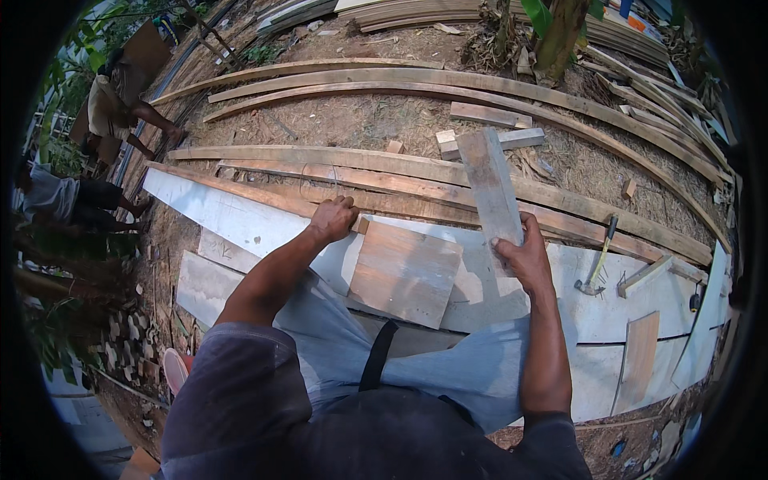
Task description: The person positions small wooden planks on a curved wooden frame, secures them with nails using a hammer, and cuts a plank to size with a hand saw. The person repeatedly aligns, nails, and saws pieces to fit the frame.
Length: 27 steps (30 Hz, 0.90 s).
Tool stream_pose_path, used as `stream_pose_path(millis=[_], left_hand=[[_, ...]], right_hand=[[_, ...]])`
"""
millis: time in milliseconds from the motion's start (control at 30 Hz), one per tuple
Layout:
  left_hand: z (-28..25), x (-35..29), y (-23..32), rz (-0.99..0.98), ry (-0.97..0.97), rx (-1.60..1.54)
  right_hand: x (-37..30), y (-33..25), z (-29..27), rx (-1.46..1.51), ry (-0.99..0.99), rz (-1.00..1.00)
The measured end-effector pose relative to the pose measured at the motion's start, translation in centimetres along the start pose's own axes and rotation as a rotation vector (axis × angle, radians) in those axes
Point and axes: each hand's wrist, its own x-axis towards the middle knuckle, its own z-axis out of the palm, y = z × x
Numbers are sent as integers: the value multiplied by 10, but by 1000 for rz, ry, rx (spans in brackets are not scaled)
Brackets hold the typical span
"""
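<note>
My left hand (334,219) curls its fingers over a long, thin wooden strip (232,186); the strip's end shows just right of my knuckles. Beneath the strip is a pale, white-faced board (220,210). In my right hand (526,258) is a short, flat grey-brown plank (488,188), gripped near its lower end with the thumb on top and the far end pointing away from me. A square piece of plywood (406,272) lies between my hands, before my knees. To the right, a hammer (598,256) with a yellow-and-black handle lies beside scattered nails.
Long timber beams (384,86) lie across the ground ahead. Wood offcuts (512,138) sit behind the plank. A small wooden board (638,360) is at right on pale sheets (596,300). Two other people (112,108) are at the far left. A tree trunk (558,48) stands behind.
</note>
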Motion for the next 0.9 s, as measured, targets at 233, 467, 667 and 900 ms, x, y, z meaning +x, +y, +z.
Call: stream_pose_path(millis=[233, 467, 667, 900], left_hand=[[11, -14, -10, 120, 128, -62], [2, -17, -22, 71, 336, -92], [-31, -30, -36, -26, 541, -59], [-44, -51, -34, -69, 711, 49]], right_hand=[[-14, 54, 61, 456, -177, 419], [-17, 77, 133, 529, -41, 313], [11, 52, 153, 492, 109, -37], [46, 31, 142, 249, 43, -392]])
